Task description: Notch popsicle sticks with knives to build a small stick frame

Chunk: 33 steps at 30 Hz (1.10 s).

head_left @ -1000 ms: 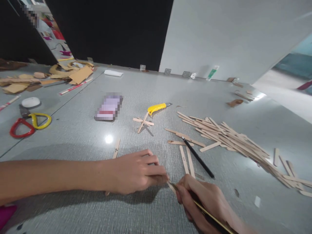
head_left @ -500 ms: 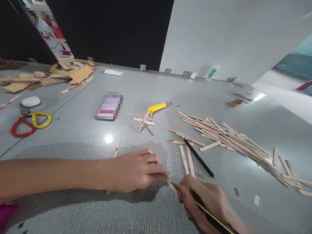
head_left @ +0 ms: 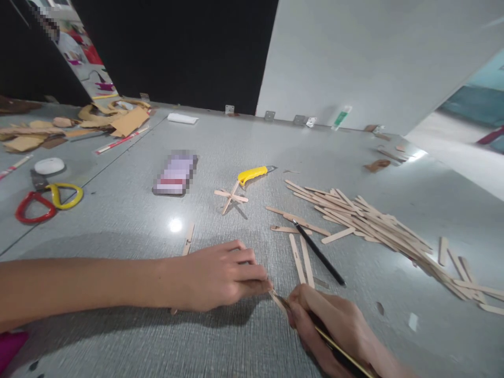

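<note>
My left hand is closed, its fingertips pressing a craft stick to the table. In my right hand is a slim black-and-gold tool, held like a pen with its tip at that stick. Fingers cover the tip, so its exact kind is unclear. Under my left wrist lies another craft stick with a dark mark. Two loose sticks and a black pencil lie beyond my right hand. Farther off, a few crossed sticks touch a yellow cutter knife.
A large pile of craft sticks spreads to the right. On the left are a phone, scissors, a white computer mouse and cardboard scraps. Metal brackets line the board's foot at the back. A person stands far left.
The view shifts very slightly. Both hands keep nearly the same place and grip, and the tool tip stays at the stick.
</note>
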{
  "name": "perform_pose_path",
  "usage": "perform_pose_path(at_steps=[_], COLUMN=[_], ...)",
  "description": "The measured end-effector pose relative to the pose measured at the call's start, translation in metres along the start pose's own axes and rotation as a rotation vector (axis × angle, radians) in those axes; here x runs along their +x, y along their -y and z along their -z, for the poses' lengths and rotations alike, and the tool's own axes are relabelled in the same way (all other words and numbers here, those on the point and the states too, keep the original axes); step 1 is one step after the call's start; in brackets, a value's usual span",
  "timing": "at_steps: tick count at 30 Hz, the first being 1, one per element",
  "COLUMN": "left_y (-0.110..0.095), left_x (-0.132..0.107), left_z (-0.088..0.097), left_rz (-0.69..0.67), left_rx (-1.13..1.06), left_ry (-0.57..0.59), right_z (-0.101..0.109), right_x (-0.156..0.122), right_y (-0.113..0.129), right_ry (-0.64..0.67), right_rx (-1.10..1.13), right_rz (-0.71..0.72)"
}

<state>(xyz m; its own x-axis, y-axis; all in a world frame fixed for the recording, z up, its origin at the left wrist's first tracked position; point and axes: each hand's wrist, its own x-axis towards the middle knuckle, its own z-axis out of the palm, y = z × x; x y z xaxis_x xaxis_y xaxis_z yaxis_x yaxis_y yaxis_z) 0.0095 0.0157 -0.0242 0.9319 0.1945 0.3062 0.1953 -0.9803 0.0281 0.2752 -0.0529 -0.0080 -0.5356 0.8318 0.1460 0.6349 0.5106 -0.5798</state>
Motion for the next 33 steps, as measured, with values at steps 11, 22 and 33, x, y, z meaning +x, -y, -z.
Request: perform_pose_path(at_steps=[11,22,33], left_y=[0.001,0.002,0.001], left_x=[0.000,0.000,0.000], left_z=[0.001,-0.006,-0.007], left_rz=[-0.010,0.001,0.020], left_rx=[-0.021,-0.099,-0.103], left_ry=[0.018,-0.022,-0.033], right_z=[0.000,-0.004,-0.007], right_x=[-0.010,0.001,-0.001], right_y=[-0.008,-0.002,-0.006], right_ry=[0.079,0.051,0.047], right_rx=[0.112,0.194,0.211], right_rz=[-0.114,-0.126,-0.181])
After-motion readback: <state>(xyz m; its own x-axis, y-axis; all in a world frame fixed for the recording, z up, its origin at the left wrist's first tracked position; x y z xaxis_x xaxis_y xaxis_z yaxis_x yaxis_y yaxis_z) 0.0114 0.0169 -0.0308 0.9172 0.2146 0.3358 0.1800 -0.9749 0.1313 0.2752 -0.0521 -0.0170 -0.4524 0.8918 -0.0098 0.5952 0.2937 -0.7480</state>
